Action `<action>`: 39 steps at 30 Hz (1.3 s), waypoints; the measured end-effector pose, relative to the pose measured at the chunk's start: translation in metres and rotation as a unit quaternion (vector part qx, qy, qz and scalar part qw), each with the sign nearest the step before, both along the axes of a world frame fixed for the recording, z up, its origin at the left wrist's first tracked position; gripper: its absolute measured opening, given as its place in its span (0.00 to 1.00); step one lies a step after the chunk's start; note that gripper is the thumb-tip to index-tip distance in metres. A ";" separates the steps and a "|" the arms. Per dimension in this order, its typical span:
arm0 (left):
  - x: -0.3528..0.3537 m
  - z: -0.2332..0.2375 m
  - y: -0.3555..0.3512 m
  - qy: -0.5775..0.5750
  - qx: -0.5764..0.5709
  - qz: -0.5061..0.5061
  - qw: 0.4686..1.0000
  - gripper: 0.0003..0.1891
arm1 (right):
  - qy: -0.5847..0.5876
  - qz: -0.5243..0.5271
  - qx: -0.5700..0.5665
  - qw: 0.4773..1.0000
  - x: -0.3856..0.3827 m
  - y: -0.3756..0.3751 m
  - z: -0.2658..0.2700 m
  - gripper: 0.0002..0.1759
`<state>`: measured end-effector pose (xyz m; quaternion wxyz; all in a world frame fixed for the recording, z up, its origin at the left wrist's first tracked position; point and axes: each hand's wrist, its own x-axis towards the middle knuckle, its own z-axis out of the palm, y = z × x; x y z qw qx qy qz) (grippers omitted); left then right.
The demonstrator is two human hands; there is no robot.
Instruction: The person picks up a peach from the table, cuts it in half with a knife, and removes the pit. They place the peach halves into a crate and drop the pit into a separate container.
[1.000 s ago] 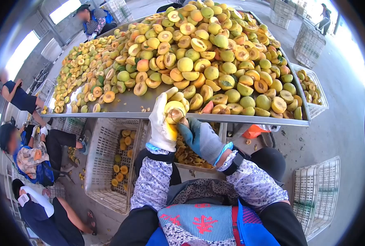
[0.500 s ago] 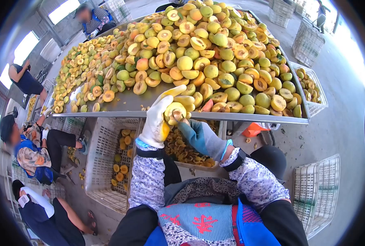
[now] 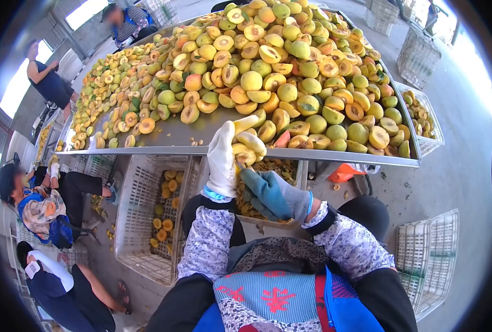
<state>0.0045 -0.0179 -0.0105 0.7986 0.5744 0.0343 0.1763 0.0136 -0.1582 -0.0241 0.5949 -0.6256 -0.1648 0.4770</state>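
My left hand, in a white glove with yellow-coated fingers, is closed around a peach half. The glove hides much of the fruit. Pressed close to that fruit is my right hand, in a blue and grey glove, with its fingers curled. Whatever they grip is hidden. Both hands are just in front of the near edge of a metal table. A large heap of whole and halved yellow-green peaches lies on it, some halves with their stones showing.
Below my hands stands a crate of cut pieces. Left of it is a white crate with a few halves. Another crate stands at right. An orange bag lies under the table. Several people sit or stand at left.
Both hands have moved slightly right and down with the peach half, which is turned so its cut face shows less. A seated person at left has raised a gloved hand towards the table.
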 end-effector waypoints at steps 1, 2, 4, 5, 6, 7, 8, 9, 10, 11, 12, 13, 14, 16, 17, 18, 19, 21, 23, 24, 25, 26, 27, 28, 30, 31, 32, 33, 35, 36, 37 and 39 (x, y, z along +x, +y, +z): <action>0.000 0.000 0.000 0.005 0.004 -0.004 1.000 0.32 | 0.075 0.033 0.029 0.996 0.002 -0.003 -0.001 0.33; 0.000 0.000 0.000 0.010 -0.018 -0.022 1.000 0.31 | 0.148 0.065 0.058 0.985 0.005 -0.010 -0.001 0.33; -0.001 -0.001 0.005 0.021 -0.060 -0.057 0.996 0.31 | 0.236 0.102 0.097 0.961 0.009 -0.014 -0.001 0.32; -0.002 -0.006 0.007 0.020 -0.085 -0.081 0.993 0.32 | 0.252 0.106 0.108 0.956 0.009 -0.014 -0.002 0.32; -0.003 -0.003 0.006 0.023 -0.054 -0.066 0.996 0.32 | 0.268 0.109 0.120 0.950 0.008 -0.014 -0.002 0.31; -0.005 0.003 0.002 0.025 -0.023 -0.051 0.998 0.32 | 0.185 0.077 0.081 0.976 0.003 -0.013 0.001 0.31; -0.004 0.006 -0.001 0.027 0.008 -0.036 0.999 0.32 | 0.100 0.044 0.040 0.993 -0.004 -0.011 0.006 0.31; -0.001 0.001 -0.001 0.034 0.024 -0.024 0.999 0.31 | 0.014 0.010 -0.002 1.000 -0.008 -0.011 0.009 0.31; -0.002 0.000 -0.002 0.028 0.023 -0.022 0.999 0.31 | 0.060 0.027 0.001 0.998 -0.006 -0.012 0.009 0.30; -0.002 -0.001 -0.004 0.023 0.022 -0.020 0.999 0.31 | 0.107 0.044 0.004 0.993 -0.001 -0.015 0.010 0.30; -0.001 -0.002 -0.004 0.017 0.022 -0.019 0.999 0.31 | 0.152 0.059 0.008 0.987 0.002 -0.018 0.011 0.30; 0.000 -0.006 -0.004 0.005 -0.023 -0.023 0.999 0.31 | 0.206 0.074 0.063 0.974 0.003 -0.019 0.006 0.30; 0.000 -0.013 -0.003 -0.006 -0.068 -0.025 0.997 0.31 | 0.258 0.089 0.116 0.955 0.004 -0.019 -0.002 0.30; 0.000 -0.015 -0.004 -0.018 -0.149 -0.036 0.988 0.31 | 0.315 0.112 0.176 0.926 0.005 -0.019 -0.008 0.30; 0.002 -0.014 -0.003 -0.019 -0.182 -0.046 0.982 0.30 | 0.319 0.118 0.185 0.922 0.007 -0.019 -0.008 0.30; 0.002 -0.013 -0.003 -0.018 -0.215 -0.056 0.975 0.30 | 0.325 0.124 0.195 0.917 0.007 -0.018 -0.005 0.30; 0.001 -0.015 -0.001 -0.035 -0.213 -0.069 0.974 0.27 | 0.256 0.116 0.127 0.951 0.008 -0.017 0.000 0.31; 0.004 -0.022 0.009 -0.045 -0.319 -0.064 0.944 0.25 | 0.110 0.098 -0.012 0.989 0.008 -0.017 0.015 0.33; 0.002 -0.028 0.026 -0.051 -0.342 -0.039 0.938 0.22 | -0.085 0.072 -0.031 0.993 0.007 -0.013 -0.013 0.33; -0.001 -0.019 0.029 -0.035 -0.310 0.017 0.950 0.23 | -0.181 0.058 -0.042 0.981 0.005 -0.013 -0.034 0.33; -0.004 -0.014 0.036 -0.035 -0.282 0.034 0.958 0.23 | -0.314 -0.005 -0.031 0.949 0.004 -0.015 -0.046 0.30; -0.008 -0.009 0.044 -0.036 -0.253 0.052 0.966 0.23 | -0.371 0.005 -0.072 0.926 0.007 -0.022 -0.053 0.28; -0.015 -0.001 0.050 -0.022 -0.203 0.105 0.973 0.23 | -0.427 0.012 -0.113 0.897 0.009 -0.027 -0.048 0.26; -0.026 0.007 0.058 -0.007 -0.151 0.157 0.976 0.23 | -0.480 0.018 -0.153 0.864 0.010 -0.031 -0.043 0.24; -0.050 0.024 0.088 0.093 0.017 0.254 0.962 0.19 | -0.475 -0.015 -0.153 0.866 0.006 -0.034 -0.028 0.22; -0.058 0.006 0.128 0.132 0.227 0.333 0.906 0.18 | -0.473 -0.034 -0.152 0.867 0.006 -0.033 -0.024 0.20; -0.062 -0.015 0.159 0.164 0.424 0.394 0.799 0.17 | -0.472 -0.033 -0.153 0.867 0.006 -0.031 -0.024 0.21; -0.065 -0.010 0.159 0.238 0.434 0.412 0.765 0.16 | -0.473 -0.031 -0.154 0.867 0.005 -0.028 -0.024 0.21; -0.052 0.012 0.125 0.196 0.475 0.346 0.785 0.17 | -0.472 -0.019 -0.152 0.868 0.006 -0.024 -0.027 0.21; -0.040 0.019 0.102 0.174 0.493 0.313 0.793 0.18 | -0.471 -0.008 -0.150 0.869 0.006 -0.021 -0.031 0.21; -0.025 0.021 0.082 0.197 0.541 0.272 0.771 0.23 | -0.470 0.003 -0.148 0.870 0.007 -0.020 -0.033 0.21; 0.005 0.018 0.050 0.224 0.606 0.174 0.743 0.30 | -0.475 0.002 -0.165 0.865 0.007 -0.023 -0.027 0.21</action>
